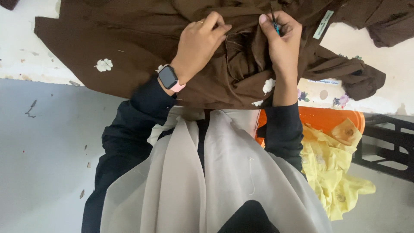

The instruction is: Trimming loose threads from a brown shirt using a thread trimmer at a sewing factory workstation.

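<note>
A dark brown garment (pixel 129 47) with small white flower patches lies spread over a white table (pixel 17 47). My left hand (pixel 200 43), with a ring and a pink-strapped watch on the wrist, pinches a fold of the brown cloth. My right hand (pixel 280 41) grips the cloth beside it and holds a thin dark tool with a blue handle (pixel 275 22) between the fingers. The two hands are close together over a bunched seam. A pale label (pixel 323 24) hangs from the garment to the right.
An orange tub (pixel 332 118) below the table edge holds yellow cloth (pixel 330 168). A black crate (pixel 388 146) stands at the right. Grey floor (pixel 47 151) lies at the left. My beige scarf covers my lap.
</note>
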